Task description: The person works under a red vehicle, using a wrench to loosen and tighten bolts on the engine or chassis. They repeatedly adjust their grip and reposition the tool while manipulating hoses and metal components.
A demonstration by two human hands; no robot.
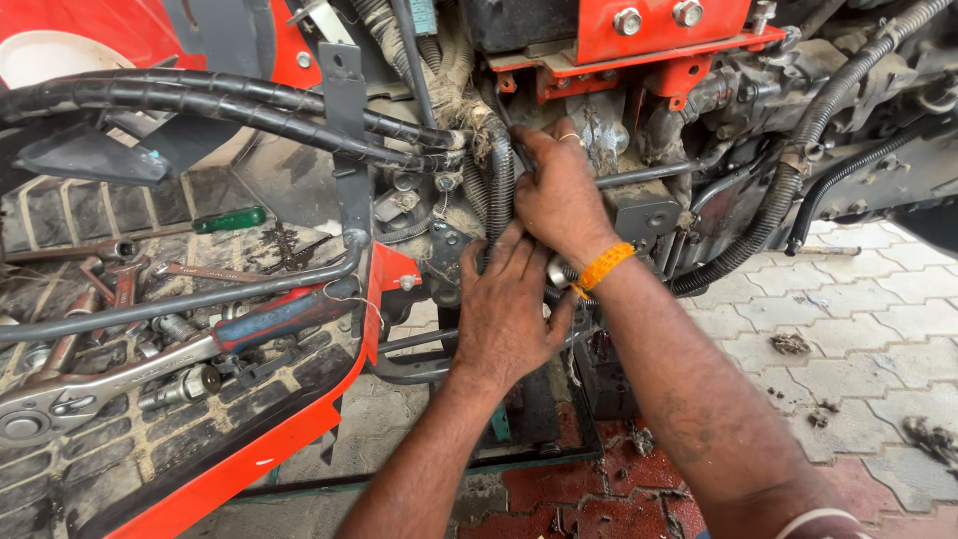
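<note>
My right hand [559, 195], with an orange band at the wrist and a ring on one finger, reaches into the tractor's engine bay. Its fingers curl on a black corrugated hose [500, 185] beside a grimy grey housing [639, 210]. My left hand [504, 309] lies just below it, fingers stretched up against the machine beside the same hose. A small silver cylindrical part [556, 271] shows between my left thumb and my right wrist; who holds it is hidden.
The ribbed footplate [130, 439] on the left carries a ratchet wrench with a red and blue handle [249, 324], a green screwdriver [230, 220], spanners [110, 284] and sockets [185, 384]. Thick black hoses [200, 100] cross above. Paved floor [858, 339] lies at the right.
</note>
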